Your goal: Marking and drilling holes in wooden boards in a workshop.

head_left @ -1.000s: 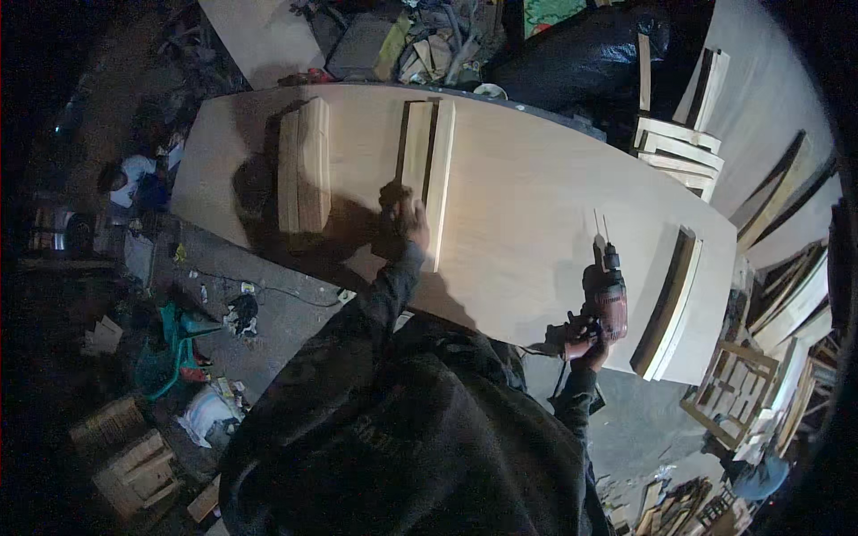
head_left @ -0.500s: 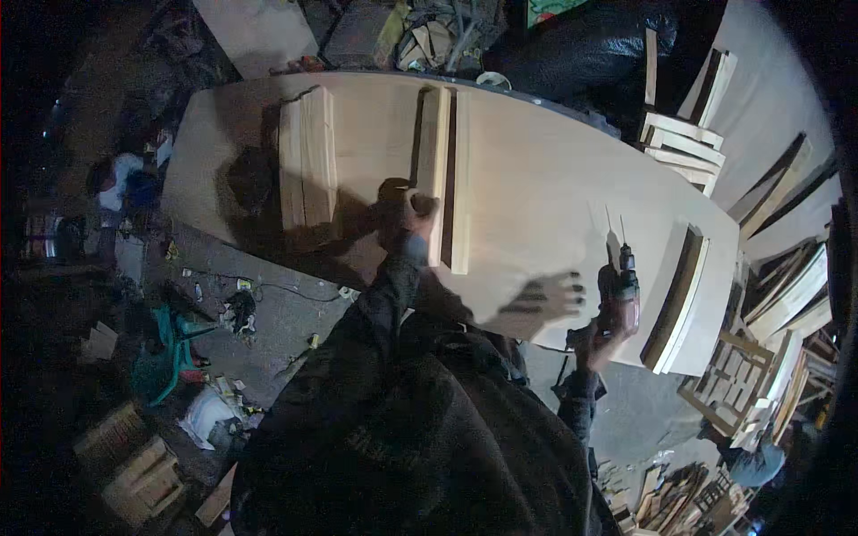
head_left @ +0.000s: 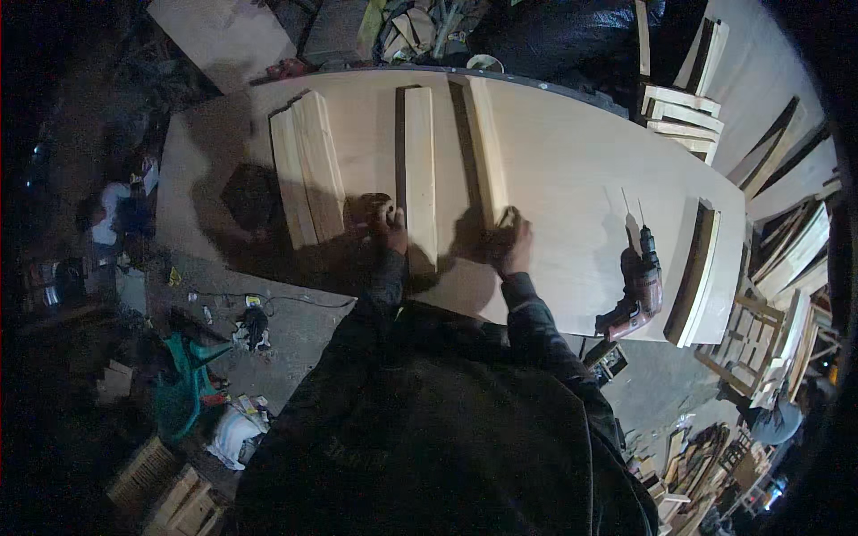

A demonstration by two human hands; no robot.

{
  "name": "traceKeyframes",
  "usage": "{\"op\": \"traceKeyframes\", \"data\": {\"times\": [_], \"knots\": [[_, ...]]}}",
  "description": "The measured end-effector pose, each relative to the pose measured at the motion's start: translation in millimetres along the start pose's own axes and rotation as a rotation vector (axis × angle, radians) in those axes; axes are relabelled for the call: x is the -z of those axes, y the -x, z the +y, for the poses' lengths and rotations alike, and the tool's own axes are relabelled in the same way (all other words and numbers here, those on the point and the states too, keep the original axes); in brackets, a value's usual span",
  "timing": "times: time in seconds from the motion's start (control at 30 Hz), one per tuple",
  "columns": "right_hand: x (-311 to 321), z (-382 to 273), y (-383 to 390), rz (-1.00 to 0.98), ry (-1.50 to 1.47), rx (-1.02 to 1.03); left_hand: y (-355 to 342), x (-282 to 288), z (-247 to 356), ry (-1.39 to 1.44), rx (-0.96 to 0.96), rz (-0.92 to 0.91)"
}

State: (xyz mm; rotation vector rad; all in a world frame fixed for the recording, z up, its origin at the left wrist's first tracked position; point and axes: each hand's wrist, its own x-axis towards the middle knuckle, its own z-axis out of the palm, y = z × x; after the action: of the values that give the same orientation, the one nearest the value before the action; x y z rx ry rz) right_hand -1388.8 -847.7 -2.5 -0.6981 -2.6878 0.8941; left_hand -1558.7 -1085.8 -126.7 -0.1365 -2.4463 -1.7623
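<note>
My right hand (head_left: 512, 243) is closed around the near end of a wooden slat (head_left: 487, 156), which lies slightly slanted on the pale wooden tabletop (head_left: 563, 170). Just left of another wooden slat (head_left: 420, 174), my left hand (head_left: 387, 223) is curled in shadow; what its fingers hold, if anything, is hidden. To the right, a dark red power drill (head_left: 640, 284) with a long thin bit rests on the tabletop, no hand on it. A pair of slats (head_left: 309, 170) lies side by side at the left.
More slats (head_left: 697, 277) lie near the tabletop's right end. Stacked wooden pieces (head_left: 684, 121) and a slatted wooden frame (head_left: 742, 344) stand beyond it. On the floor at left are a green plastic chair (head_left: 183, 384), a cable (head_left: 286, 299) and a white sack (head_left: 237, 438).
My right hand has laid the drill down and moved left onto a slat. The two middle slats are now farther apart. My left hand has come off the slat and shifted slightly left.
</note>
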Motion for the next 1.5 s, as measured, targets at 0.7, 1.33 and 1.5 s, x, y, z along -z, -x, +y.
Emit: {"op": "traceKeyframes", "data": {"times": [0.7,1.33,1.5], "knots": [[-97.1,6.8,55.2,-0.018,0.011,0.131,-2.8,-50.8,113.0,-0.165,0.248,-0.618],[68.3,81.6,118.1,0.483,-0.216,-0.560,-46.3,-125.6,204.2,-0.944,-0.832,-1.310],[76.0,158.7,96.4,0.336,-0.553,-0.705,-31.7,-116.5,212.4,-0.999,-0.827,-1.231]]}}
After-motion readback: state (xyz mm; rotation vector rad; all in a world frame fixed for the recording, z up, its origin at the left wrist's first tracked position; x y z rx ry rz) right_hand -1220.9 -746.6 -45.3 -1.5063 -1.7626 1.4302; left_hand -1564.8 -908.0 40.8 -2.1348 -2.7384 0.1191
